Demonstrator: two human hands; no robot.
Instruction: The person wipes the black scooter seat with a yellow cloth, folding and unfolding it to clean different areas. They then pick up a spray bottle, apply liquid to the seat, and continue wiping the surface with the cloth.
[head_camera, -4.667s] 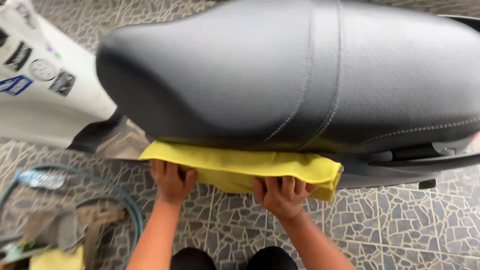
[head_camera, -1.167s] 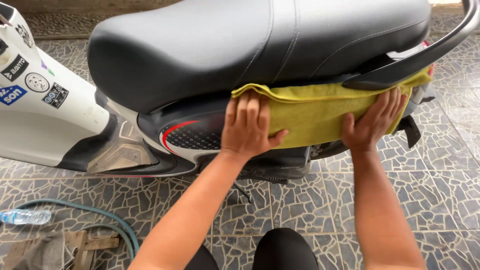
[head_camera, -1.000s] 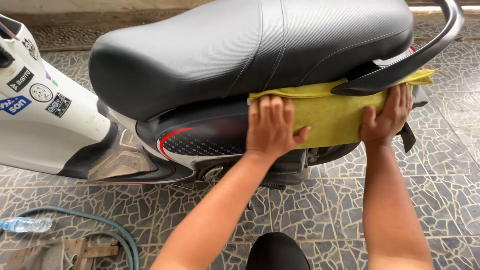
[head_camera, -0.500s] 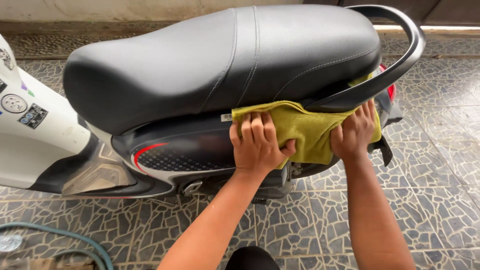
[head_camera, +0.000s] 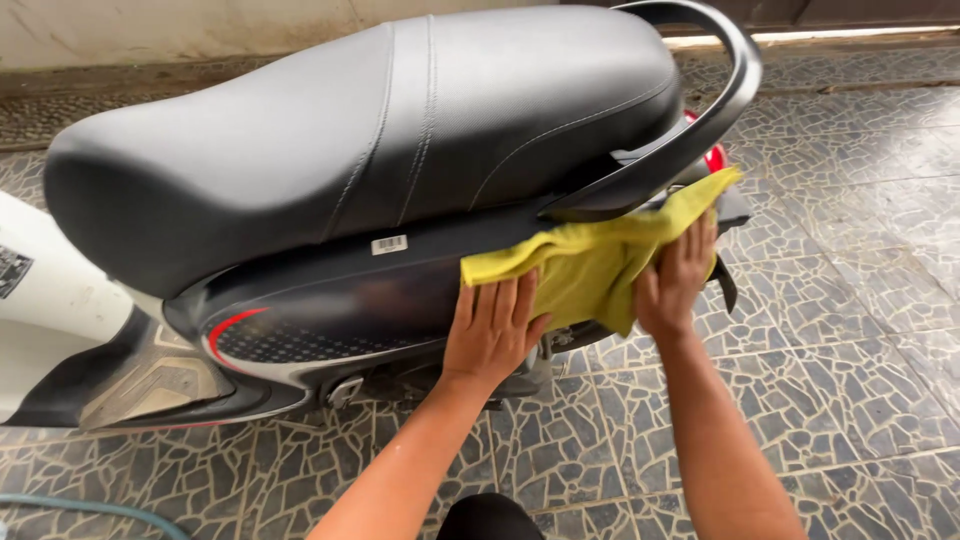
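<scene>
Both hands press a yellow cloth (head_camera: 590, 265) flat against the scooter's dark side panel (head_camera: 340, 305), below the black seat (head_camera: 360, 140). The left hand (head_camera: 495, 330) lies open, fingers spread on the cloth's lower edge. The right hand (head_camera: 675, 280) seems to bunch the cloth's rear end near the black grab rail (head_camera: 700, 110). Patterned floor tiles (head_camera: 830, 330) surround the scooter.

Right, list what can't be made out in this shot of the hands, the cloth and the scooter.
- Side panel under the yellow cloth: head view, covered by the cloth and both hands.
- Right hand: its palm is pressed into the cloth, hidden.
- Left hand: what lies under it is hidden.
- Scooter's white front: cut off by the left edge.
- Small sticker below the seat: too small to read.
- Hose: cut off at the bottom edge.
</scene>
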